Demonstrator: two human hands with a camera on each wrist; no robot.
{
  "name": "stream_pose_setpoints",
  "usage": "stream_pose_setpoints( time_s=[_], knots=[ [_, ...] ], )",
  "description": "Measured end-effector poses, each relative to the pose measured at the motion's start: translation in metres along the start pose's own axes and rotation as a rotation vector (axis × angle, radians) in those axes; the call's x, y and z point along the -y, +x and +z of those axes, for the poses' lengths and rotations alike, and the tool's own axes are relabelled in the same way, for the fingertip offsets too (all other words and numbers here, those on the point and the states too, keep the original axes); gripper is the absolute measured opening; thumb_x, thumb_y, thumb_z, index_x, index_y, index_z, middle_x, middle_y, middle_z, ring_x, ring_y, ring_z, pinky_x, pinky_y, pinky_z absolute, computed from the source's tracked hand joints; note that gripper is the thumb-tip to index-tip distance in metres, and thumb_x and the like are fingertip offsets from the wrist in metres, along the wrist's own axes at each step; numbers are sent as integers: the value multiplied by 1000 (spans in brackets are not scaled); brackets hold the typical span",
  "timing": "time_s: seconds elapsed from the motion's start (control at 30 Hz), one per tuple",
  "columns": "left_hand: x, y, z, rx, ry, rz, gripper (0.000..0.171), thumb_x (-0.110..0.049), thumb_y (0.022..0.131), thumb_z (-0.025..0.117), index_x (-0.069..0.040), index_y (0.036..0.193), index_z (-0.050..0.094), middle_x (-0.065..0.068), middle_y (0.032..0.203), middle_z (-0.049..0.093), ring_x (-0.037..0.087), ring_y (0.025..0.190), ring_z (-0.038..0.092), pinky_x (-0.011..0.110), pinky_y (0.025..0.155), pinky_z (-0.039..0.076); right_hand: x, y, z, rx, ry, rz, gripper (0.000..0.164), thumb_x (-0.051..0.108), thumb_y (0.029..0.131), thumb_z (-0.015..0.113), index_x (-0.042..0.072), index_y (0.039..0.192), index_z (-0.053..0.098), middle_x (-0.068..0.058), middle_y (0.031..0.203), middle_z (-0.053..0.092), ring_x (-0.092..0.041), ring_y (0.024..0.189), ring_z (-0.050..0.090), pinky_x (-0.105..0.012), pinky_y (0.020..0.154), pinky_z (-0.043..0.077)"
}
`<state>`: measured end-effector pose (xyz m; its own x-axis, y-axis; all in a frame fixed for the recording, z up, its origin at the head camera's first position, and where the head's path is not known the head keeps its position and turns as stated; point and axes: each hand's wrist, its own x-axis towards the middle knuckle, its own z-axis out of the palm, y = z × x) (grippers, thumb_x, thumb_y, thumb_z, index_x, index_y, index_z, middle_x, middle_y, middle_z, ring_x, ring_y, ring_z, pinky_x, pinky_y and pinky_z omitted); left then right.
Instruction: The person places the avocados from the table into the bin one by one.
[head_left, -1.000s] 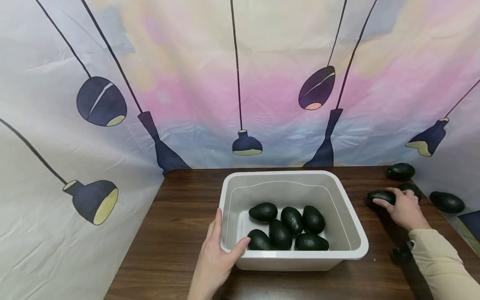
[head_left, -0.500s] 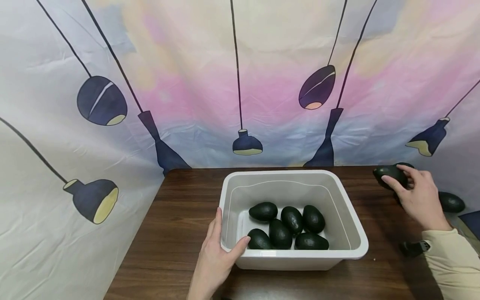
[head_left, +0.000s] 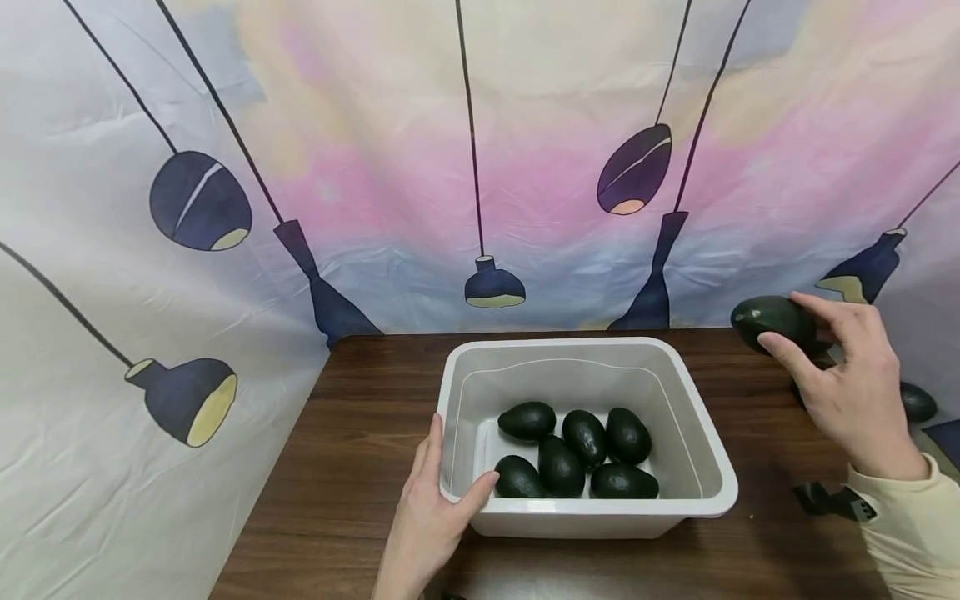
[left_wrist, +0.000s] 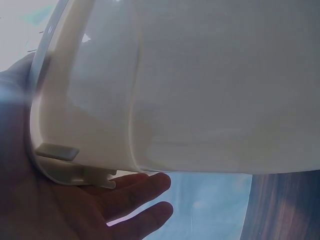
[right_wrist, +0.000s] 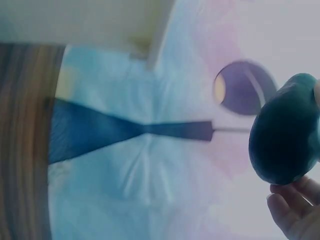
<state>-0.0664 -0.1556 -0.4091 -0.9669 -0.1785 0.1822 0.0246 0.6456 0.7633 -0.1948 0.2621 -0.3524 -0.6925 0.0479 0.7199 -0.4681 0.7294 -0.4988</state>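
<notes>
Behind everything we see a hanging cloth (head_left: 390, 200) printed with dark lamps on a pink, blue and cream ground. Before it stands a wooden table (head_left: 352, 442), on which rests a white bin (head_left: 592, 507), its far rim close to the surface's far edge and its right side well apart from the right edge. At right we note a cream sleeve (head_left: 911, 529). The left hand (head_left: 433, 517) grips the bin's near left corner, thumb over the rim and fingers along the outer wall. The right hand (head_left: 858, 379) pinches a dark green avocado (head_left: 768, 321) between thumb and fingers, holding it above the surface's far right corner. Six avocados (head_left: 561, 467) lie on the bin's floor, toward its near rim. We find a further avocado (head_left: 918, 402) at the surface's right edge, partly covered by the right hand; dark forms (head_left: 825, 357) behind that hand are perhaps others, too hidden for us to count. Smallest, a black strap (head_left: 821, 500) shows beside the cuff.
</notes>
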Motion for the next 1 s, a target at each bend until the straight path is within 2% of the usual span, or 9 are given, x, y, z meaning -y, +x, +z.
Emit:
stream_pose_setpoints(
  time_s=[0.17,0.27,0.47,0.57,0.77,1.0],
  knots=[
    [0,0,0,-3,-1,5,99,-59,81,70,-14,155,24,4,150,39,24,128,47,49,100,41,22,-2,-1,29,44,-119,60,19,81,80,12,136,58,-25,123,48,4,102,38,-11,80,30],
    [1,0,0,-1,-1,6,98,-58,81,70,-13,155,24,4,149,40,24,128,47,49,100,41,32,-5,0,39,69,-165,58,27,81,81,9,133,61,-24,123,50,-1,101,40,-12,74,30],
    [0,0,0,2,-4,4,98,-57,82,70,-13,155,24,5,149,39,25,127,47,50,99,41,50,-8,7,80,172,-277,65,51,83,71,3,126,64,-23,120,54,-10,109,45,-13,80,31],
    [0,0,0,-1,-2,3,98,-57,81,71,-14,155,24,3,149,40,24,127,48,49,99,41,58,-10,10,116,205,-332,68,56,84,66,2,125,64,-22,118,55,-12,108,47,-13,81,32],
    [1,0,0,-3,-3,2,98,-58,81,70,-14,155,23,3,149,40,23,127,48,49,99,41,68,-15,18,218,238,-386,65,53,86,66,3,126,64,-18,120,55,-16,113,49,-12,82,34],
    [1,0,0,3,-18,-6,98,-57,81,71,-14,155,23,4,149,40,24,126,48,49,99,41,74,-18,22,289,236,-386,60,37,80,79,6,128,64,-12,123,54,-13,109,50,-13,73,36]
  ],
)
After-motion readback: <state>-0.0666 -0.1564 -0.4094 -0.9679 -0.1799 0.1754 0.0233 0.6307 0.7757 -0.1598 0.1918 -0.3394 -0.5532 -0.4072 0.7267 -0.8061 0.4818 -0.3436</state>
